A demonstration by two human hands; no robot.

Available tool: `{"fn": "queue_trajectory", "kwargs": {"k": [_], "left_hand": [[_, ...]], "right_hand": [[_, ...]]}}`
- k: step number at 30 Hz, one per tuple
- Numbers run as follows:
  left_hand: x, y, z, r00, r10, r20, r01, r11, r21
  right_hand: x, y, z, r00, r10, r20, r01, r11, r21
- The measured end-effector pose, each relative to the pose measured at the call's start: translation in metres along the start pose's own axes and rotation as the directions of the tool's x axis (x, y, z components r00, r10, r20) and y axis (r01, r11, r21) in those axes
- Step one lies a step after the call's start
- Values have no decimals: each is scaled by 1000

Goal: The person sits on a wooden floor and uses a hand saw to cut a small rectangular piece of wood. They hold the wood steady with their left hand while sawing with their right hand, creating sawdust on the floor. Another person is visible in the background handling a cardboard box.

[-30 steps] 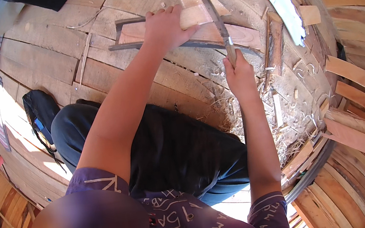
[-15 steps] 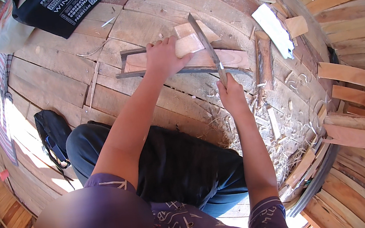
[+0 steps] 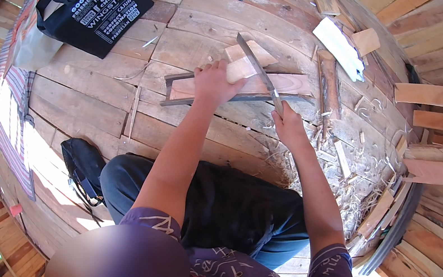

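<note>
My left hand (image 3: 215,85) is closed over a pale wood block (image 3: 240,69), pressing it onto a long board (image 3: 287,82). The board lies between dark side strips (image 3: 238,98) on the plank floor. In my right hand (image 3: 289,125) is the wooden handle of a long-bladed knife (image 3: 257,65). The blade points away from me, slanting to the left, beside the block's right end. Whether its edge touches the wood, I cannot tell. Another flat wood piece (image 3: 257,53) lies just beyond the block, partly behind the blade.
Shavings (image 3: 351,177) cover the floor at right. A round stick (image 3: 330,83) and a white bundle (image 3: 338,48) lie right of the board. A black bag (image 3: 97,20) stands far left, and a dark pouch (image 3: 82,163) by my knee. Planks (image 3: 436,97) jut in from the right.
The whole view has shifted, so everything appears lower and further right. My hands, the block and the knife keep nearly the same arrangement.
</note>
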State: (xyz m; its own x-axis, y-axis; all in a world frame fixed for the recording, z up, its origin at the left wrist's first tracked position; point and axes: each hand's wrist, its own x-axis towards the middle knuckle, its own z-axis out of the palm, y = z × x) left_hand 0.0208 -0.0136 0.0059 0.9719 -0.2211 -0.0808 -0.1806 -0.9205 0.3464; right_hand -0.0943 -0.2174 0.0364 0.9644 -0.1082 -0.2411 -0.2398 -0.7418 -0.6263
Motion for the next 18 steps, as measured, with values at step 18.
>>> {"fn": "queue_trajectory", "kwargs": {"k": [18], "left_hand": [[-3,2,5,999,36,-40,-35,999,35]], "right_hand": [[15,-15,2,1000,13,26,-9,990,-142]]}}
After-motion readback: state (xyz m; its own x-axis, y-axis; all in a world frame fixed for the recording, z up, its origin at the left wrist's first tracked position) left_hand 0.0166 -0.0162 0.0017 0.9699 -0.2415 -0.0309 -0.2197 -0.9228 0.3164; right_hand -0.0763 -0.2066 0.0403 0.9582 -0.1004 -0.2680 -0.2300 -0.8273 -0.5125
